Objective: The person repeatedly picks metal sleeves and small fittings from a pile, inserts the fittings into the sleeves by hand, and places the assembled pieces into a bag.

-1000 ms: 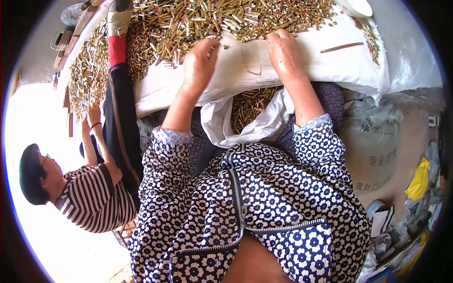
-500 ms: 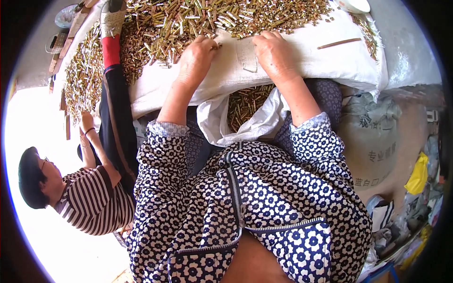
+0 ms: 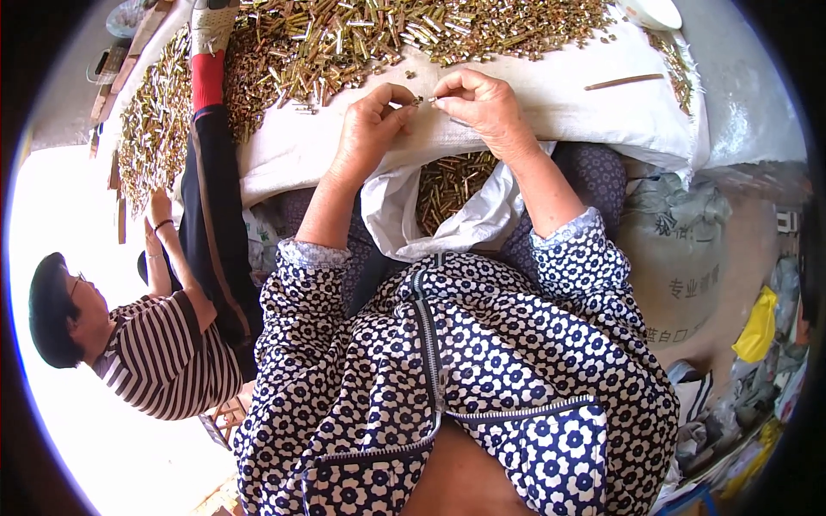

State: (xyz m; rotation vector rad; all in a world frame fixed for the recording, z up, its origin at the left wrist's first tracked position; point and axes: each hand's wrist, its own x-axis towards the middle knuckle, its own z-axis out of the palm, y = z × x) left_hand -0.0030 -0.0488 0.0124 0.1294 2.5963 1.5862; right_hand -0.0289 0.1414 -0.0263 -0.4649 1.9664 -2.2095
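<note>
Above the near edge of a white cloth sheet (image 3: 551, 107), my two hands face each other, close but apart. My left hand (image 3: 372, 131) pinches a small brassy metal piece (image 3: 419, 101) between thumb and fingertips. Opposite it, my right hand (image 3: 483, 105) has its thumb and forefinger closed on a small silvery metal piece (image 3: 433, 100). Their exact kind is too small to make out. Behind both hands spreads a large heap of small gold-coloured metal cylinders and pieces (image 3: 344, 43). Below, between my knees, an open white sack (image 3: 387, 215) holds many similar rods (image 3: 449, 189).
A thin brown stick (image 3: 624, 82) lies on the sheet at right, with a white bowl (image 3: 652, 12) beyond. At left a person in a striped shirt (image 3: 172, 353) has hands at the heap; a leg with a red sock (image 3: 207, 82) stretches across it. Bags (image 3: 757, 322) lie at far right.
Both hands have drawn back from the heap's edge toward me and closer together. Small metal pieces now show at the fingertips of each hand.
</note>
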